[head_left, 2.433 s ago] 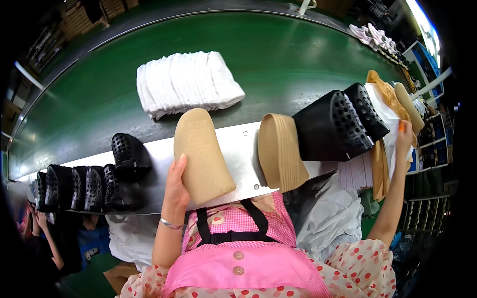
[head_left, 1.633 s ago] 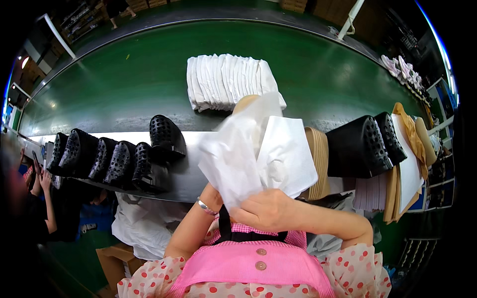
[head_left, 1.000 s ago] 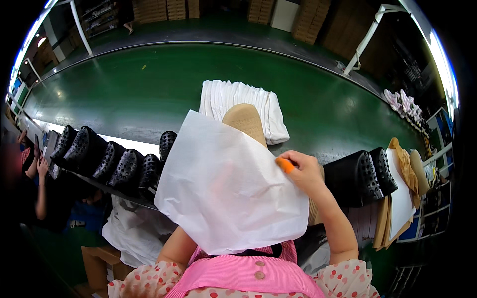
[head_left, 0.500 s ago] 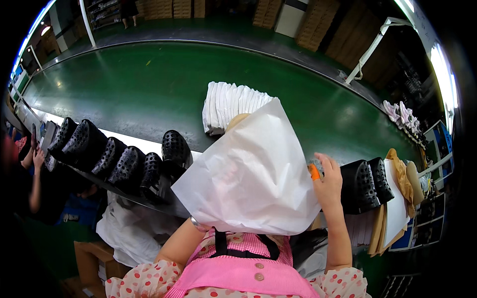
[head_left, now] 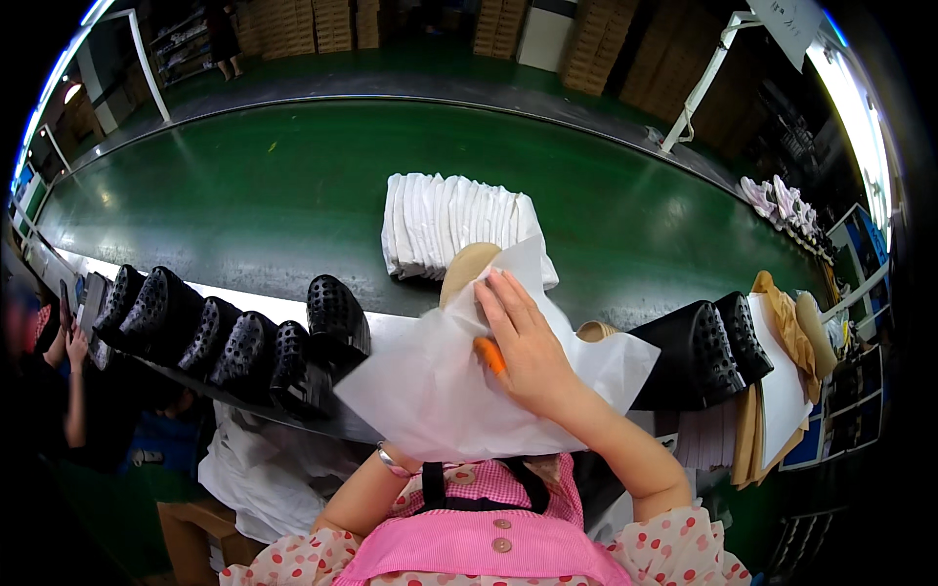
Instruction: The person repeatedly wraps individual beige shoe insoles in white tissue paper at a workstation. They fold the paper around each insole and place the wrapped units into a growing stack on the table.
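White, thin, crinkled wrapping paper [head_left: 401,391] spreads across the near middle of the scene, covering most of a smooth beige sole-shaped piece [head_left: 467,272], whose rounded far end shows beyond the paper's upper edge. The right hand [head_left: 528,352] lies palm down on the paper, its grip unclenched: fingers stretched out side by side, thumb apart in an orange cover [head_left: 490,357]. The left hand is hidden under the paper, so its grip cannot be told; a silver bracelet [head_left: 393,460] circles that wrist. On the green table [head_left: 283,186], just beyond the beige piece, sits a row of folded white bundles [head_left: 459,225]. To the left, black perforated wedge shoes [head_left: 244,350] line the near edge. To the right, the tip of a ribbed beige wedge [head_left: 594,332] shows beside two larger black perforated wedges [head_left: 674,366], with brown paper sheets [head_left: 750,439] and a white stack [head_left: 777,405] farther right.
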Motion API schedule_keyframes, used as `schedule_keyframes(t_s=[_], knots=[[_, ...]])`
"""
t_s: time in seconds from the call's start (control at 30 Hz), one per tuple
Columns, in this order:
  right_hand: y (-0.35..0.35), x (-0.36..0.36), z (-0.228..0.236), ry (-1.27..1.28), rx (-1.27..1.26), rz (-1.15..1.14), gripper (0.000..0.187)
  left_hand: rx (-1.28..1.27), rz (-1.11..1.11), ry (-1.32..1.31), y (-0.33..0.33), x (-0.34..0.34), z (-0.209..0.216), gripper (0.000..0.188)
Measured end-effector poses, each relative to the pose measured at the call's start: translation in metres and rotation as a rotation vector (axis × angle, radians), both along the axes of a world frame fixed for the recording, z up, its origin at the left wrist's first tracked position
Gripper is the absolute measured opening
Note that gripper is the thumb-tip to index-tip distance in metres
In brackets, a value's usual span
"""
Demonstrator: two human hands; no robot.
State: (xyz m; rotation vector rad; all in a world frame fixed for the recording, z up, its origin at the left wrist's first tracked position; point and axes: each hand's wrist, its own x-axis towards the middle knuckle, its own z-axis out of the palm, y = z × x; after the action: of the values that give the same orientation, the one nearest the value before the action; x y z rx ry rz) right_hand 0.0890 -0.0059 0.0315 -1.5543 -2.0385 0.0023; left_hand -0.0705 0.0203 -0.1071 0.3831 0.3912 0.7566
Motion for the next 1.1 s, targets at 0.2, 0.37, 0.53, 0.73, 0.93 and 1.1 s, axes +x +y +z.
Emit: schedule_keyframes(t_s=[0.2,0.37,0.53,0.73,0.93,1.1], knots=[[0.018,0.009,0.003,-0.04,0.05,0.092,0.056,0.026,-0.007,-0.008,0.008,0.01,0.002,0.025],[0.029,0.006,0.0,-0.111,0.195,0.161,0.047,0.028,-0.024,0.001,0.006,0.007,0.003,0.025],[0.025,-0.007,0.001,-0.227,0.219,0.256,0.049,0.011,-0.02,0.024,0.002,-0.009,0.002,0.025],[-0.008,-0.007,0.019,-0.19,0.1,0.168,0.063,-0.005,-0.008,0.048,0.0,-0.023,0.002,0.025],[-0.016,0.009,-0.004,0.05,-0.021,-0.055,0.086,-0.016,-0.012,0.064,-0.003,-0.022,0.002,0.025],[-0.015,0.023,-0.019,0.315,-0.242,-0.079,0.092,-0.01,-0.016,0.077,-0.004,-0.022,0.004,0.025]])
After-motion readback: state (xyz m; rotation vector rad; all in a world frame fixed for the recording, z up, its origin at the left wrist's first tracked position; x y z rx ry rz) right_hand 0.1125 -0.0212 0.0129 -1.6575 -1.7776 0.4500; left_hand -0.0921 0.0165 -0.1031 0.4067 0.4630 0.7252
